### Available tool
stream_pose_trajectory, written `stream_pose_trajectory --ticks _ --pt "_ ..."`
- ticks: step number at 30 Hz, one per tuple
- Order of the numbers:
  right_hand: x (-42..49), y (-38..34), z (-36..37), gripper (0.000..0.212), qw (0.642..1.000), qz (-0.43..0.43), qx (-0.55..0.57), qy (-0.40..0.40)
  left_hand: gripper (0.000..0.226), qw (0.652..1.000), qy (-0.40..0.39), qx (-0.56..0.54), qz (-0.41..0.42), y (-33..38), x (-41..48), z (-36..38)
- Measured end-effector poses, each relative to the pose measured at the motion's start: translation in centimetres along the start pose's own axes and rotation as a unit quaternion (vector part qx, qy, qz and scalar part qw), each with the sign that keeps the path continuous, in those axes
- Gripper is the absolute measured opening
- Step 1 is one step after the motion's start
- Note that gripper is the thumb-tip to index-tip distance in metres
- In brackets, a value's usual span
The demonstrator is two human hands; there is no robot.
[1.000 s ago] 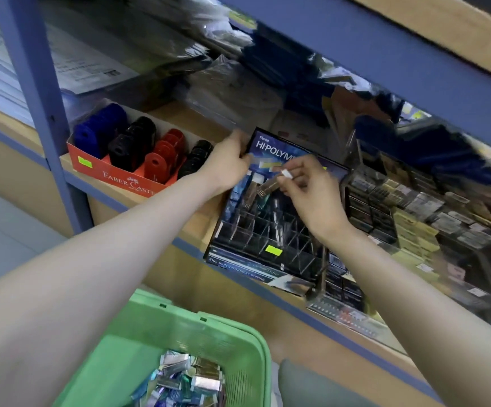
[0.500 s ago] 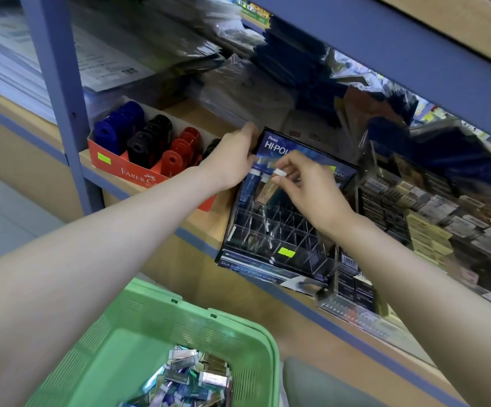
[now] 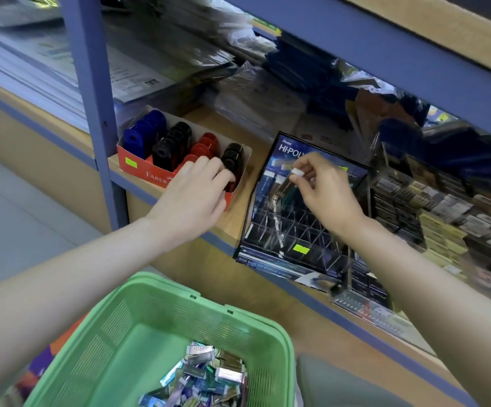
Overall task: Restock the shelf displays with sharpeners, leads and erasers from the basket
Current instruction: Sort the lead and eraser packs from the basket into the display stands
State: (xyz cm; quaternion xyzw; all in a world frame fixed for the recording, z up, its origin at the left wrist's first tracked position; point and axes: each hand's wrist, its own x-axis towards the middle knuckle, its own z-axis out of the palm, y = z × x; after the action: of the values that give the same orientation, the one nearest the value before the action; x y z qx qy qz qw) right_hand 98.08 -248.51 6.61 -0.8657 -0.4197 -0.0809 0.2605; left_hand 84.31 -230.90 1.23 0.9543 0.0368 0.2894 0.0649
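Pinching 1 eraser (image 3: 287, 185) above the display (image 3: 267, 261): right hand (image 3: 326, 196); left hand (image 3: 193, 198) rests loosely on sharpeners (image 3: 168, 145) beside it; basket (image 3: 156, 286) far from empty.

Green basket (image 3: 138, 324); red box (image 3: 150, 171) (blue, black, red sharpeners (image 3: 174, 145)).

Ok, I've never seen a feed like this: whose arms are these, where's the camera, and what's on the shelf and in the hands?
No machine here: these are a person's two bare arms, filmed by one wide-angle camera on their head, looking down. The wooden shelf carries a red box of blue, black and red sharpeners and a black compartment display. The left hand lies on the box's front corner; whether it grips is unclear. The right hand pinches a slim eraser above the display. Below, a green basket holds small packets.
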Motion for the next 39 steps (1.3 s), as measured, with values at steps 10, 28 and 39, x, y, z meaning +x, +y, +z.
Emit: stream_pose_trajectory --ticks 10,28,39 --pt "0.8 -0.3 0.8 0.008 0.996 -0.016 -0.043 -0.081 0.05 0.997 -0.079 0.02 -0.019 -1.3 -3.1 1.2" --pt "1.2 -0.4 3.1 0.018 0.987 -0.008 -0.155 -0.03 0.055 0.99 -0.134 0.02 -0.039 -1.2 -2.7 1.2" --pt "-6.8 -4.5 1.7 0.031 0.983 -0.118 -0.14 0.013 0.038 0.997 -0.068 0.013 -0.043 -0.5 -11.0 -0.2"
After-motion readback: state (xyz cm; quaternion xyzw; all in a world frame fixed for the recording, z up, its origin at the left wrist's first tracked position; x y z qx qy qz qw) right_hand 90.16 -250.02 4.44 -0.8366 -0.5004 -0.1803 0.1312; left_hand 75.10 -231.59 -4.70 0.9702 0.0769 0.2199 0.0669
